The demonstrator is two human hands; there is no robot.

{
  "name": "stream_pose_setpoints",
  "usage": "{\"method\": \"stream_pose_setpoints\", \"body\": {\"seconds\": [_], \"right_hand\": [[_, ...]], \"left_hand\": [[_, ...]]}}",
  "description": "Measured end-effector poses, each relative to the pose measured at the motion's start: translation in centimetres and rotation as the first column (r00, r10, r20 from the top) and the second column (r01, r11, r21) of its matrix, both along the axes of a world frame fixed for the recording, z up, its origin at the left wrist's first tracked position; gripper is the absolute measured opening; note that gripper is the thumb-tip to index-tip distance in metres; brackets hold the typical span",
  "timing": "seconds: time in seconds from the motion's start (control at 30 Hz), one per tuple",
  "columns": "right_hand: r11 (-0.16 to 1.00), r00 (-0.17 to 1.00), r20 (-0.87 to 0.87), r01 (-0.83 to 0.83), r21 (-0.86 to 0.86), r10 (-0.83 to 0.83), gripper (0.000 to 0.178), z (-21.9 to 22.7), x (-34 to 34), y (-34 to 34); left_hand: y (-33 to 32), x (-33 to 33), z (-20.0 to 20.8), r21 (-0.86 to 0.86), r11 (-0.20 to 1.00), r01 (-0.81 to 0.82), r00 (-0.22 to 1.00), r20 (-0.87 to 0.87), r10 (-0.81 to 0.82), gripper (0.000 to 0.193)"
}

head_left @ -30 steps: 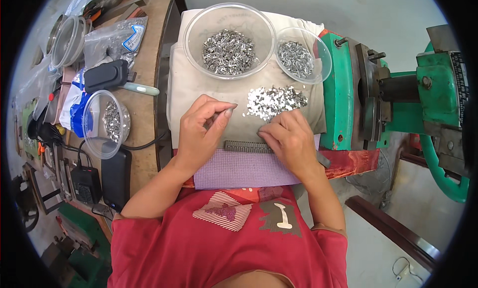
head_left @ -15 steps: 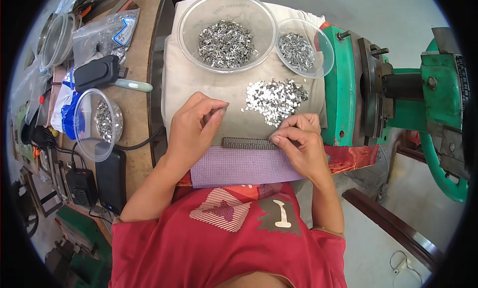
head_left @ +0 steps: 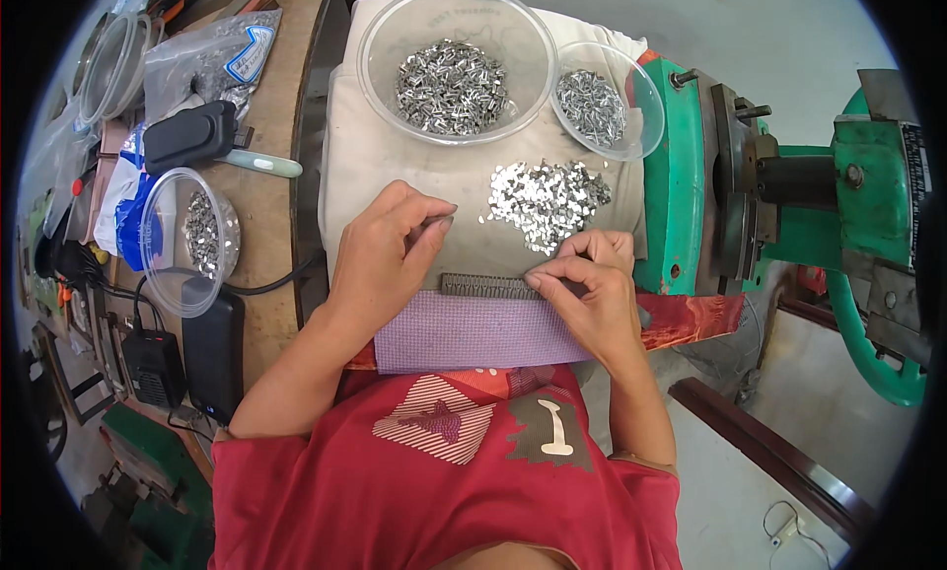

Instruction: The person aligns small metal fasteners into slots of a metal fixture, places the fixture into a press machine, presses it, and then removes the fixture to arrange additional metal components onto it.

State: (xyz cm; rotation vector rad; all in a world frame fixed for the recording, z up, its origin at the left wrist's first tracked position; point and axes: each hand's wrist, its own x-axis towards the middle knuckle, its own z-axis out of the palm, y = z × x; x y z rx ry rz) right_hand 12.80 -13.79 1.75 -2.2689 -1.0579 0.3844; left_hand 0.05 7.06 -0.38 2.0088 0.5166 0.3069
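A dark slotted metal strip (head_left: 488,286) lies along the far edge of a purple woven mat (head_left: 464,328). Thumb and forefinger of my right hand (head_left: 592,279) are pinched together at the strip's right end; whatever they hold is too small to name. My left hand (head_left: 390,245) hovers over the beige cloth (head_left: 380,156), up and left of the strip. Its thumb and forefinger come close together, and anything between the tips cannot be made out. Beyond my right hand lies a loose pile of small shiny metal flakes (head_left: 543,203).
A large clear tub (head_left: 373,97) of short metal pieces and a smaller clear bowl (head_left: 646,126) of thin pins stand at the back. Rightward is a green machine (head_left: 671,195). The wooden bench (head_left: 271,333) at left carries another clear tub (head_left: 163,274), a bag and black devices.
My right hand's fingertips have shifted slightly left along the strip. My left hand has hardly moved. The whole view has shifted a little.
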Motion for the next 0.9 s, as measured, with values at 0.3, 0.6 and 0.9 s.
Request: {"method": "stream_pose_setpoints", "body": {"seconds": [0.3, 0.6, 0.9], "right_hand": [[1.000, 1.000, -0.029, -0.011, 0.021, 0.012, 0.016, -0.25, 0.22, -0.42], [1.000, 0.999, -0.033, -0.010, -0.013, 0.009, 0.017, -0.23, 0.51, -0.39], [1.000, 1.000, -0.026, -0.017, 0.002, 0.017, 0.017, 0.16, 0.74, -0.25]], "left_hand": [[-0.09, -0.07, 0.04, -0.013, 1.000, 0.000, 1.000, 0.010, 0.000, 0.015], [0.00, -0.24, -0.20, -0.020, 1.000, 0.001, 1.000, 0.027, -0.001, 0.015], [0.02, -0.12, -0.02, -0.005, 1.000, 0.009, 1.000, 0.023, -0.009, 0.015]]}}
